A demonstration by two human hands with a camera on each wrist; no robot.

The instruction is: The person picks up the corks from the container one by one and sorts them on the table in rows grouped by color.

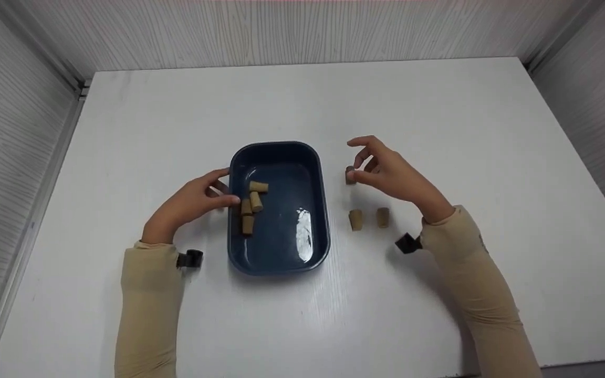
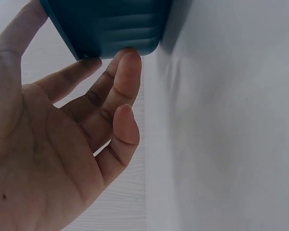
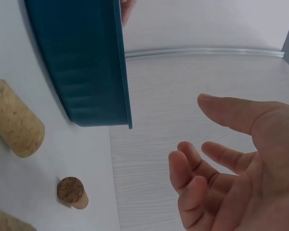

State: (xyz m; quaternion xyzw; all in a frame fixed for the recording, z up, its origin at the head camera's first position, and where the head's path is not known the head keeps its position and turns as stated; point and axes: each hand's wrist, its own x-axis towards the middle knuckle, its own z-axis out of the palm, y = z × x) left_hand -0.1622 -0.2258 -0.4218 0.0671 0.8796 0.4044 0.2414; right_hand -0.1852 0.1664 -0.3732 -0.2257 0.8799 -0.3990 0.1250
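At its left side, a dark blue rectangular tray point(image 1: 280, 270) is held by my left hand point(image 1: 195, 199), the thumb over the rim and the fingers against the outer wall. Several tapered corks point(image 1: 256, 201) lie together in the tray's left half. My right hand point(image 1: 389, 170) hovers over the table to the right of the tray, thumb and fingers apart, with nothing between them. Below it a cork point(image 3: 73, 192) shows its dark end in the right wrist view; the thumb partly overlaps it in the head view.
Two more corks, a left one point(image 1: 355, 220) and a right one point(image 1: 382, 217), are on the white table point(image 1: 281, 325) nearer the front. Pale wood-grain panels point(image 1: 302, 31) border the table at the back and sides. Each sleeve carries a small black wrist mount point(image 1: 408, 243).
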